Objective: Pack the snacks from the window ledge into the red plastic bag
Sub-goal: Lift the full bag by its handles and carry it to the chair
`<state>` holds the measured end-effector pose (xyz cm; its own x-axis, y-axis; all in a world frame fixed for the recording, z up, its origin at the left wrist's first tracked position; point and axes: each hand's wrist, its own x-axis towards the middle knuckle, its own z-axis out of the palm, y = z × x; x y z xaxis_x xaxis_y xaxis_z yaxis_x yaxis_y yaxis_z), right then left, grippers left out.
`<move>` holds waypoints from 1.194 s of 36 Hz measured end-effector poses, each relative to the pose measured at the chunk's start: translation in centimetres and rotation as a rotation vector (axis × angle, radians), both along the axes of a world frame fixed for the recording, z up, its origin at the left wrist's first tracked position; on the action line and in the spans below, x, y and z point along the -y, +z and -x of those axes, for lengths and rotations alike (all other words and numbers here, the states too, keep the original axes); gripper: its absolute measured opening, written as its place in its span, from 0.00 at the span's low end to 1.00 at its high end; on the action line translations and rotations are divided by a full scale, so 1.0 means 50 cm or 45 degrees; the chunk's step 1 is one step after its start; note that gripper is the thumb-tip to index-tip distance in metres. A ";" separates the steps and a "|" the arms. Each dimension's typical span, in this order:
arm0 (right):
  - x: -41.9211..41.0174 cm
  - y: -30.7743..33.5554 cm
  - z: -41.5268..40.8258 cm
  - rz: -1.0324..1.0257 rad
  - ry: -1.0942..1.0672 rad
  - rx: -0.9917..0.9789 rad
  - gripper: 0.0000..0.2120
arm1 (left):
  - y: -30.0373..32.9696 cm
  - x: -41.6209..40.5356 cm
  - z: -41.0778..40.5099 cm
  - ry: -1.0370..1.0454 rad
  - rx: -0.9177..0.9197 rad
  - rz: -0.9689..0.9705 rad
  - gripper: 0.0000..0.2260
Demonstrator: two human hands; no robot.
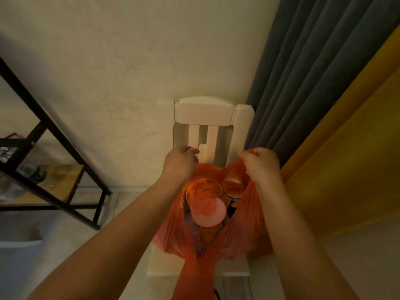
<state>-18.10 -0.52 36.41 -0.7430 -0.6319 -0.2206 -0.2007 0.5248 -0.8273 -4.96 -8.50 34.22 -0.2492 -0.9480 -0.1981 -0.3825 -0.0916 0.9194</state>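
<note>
- We see the red plastic bag (242,226) resting on the seat of a white wooden chair (204,114), its mouth pulled wide between both hands.
- The left hand (180,162) pinches the bag's far left edge; the right hand (260,162) is curled round the far right edge.
- Two round cup snacks (205,204) sit inside, the larger one near the middle and a smaller one (233,188) just beside it.
- The chair backs against the wall (112,68), with a grey curtain (313,72) close on its right.
- A black-framed shelf (54,169) stands well apart to the left.
- The bag's near handle runs out of frame below; other packets under the cups are too dim for us to identify.
</note>
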 end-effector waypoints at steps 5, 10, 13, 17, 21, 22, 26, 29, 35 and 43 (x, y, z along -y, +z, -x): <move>0.036 -0.053 0.034 -0.094 0.056 -0.003 0.13 | -0.046 0.025 0.016 0.073 0.065 -0.050 0.14; 0.058 -0.107 0.062 -0.149 0.050 -0.008 0.13 | -0.088 0.043 0.026 0.109 0.107 -0.048 0.13; 0.072 -0.127 0.079 -0.091 0.037 -0.053 0.12 | -0.100 0.052 0.038 0.124 0.087 0.003 0.12; 0.077 -0.166 0.099 -0.125 0.044 -0.115 0.15 | -0.122 0.060 0.042 0.151 0.101 -0.003 0.12; 0.062 -0.209 0.113 -0.265 0.070 -0.110 0.14 | -0.155 0.055 0.037 0.134 0.194 0.011 0.12; 0.057 -0.220 0.115 -0.288 0.075 -0.096 0.14 | -0.162 0.053 0.036 0.135 0.204 0.011 0.11; 0.043 -0.249 0.121 -0.329 0.068 -0.080 0.14 | -0.188 0.048 0.030 0.142 0.231 0.020 0.11; 0.039 -0.269 0.120 -0.353 0.114 -0.038 0.13 | -0.210 0.043 0.023 0.105 0.257 0.017 0.11; 0.032 -0.311 0.106 -0.375 0.186 -0.077 0.11 | -0.247 0.019 0.010 0.017 0.369 0.069 0.11; 0.004 -0.309 0.084 -0.447 0.194 -0.156 0.15 | -0.264 0.000 -0.015 0.004 0.493 0.175 0.11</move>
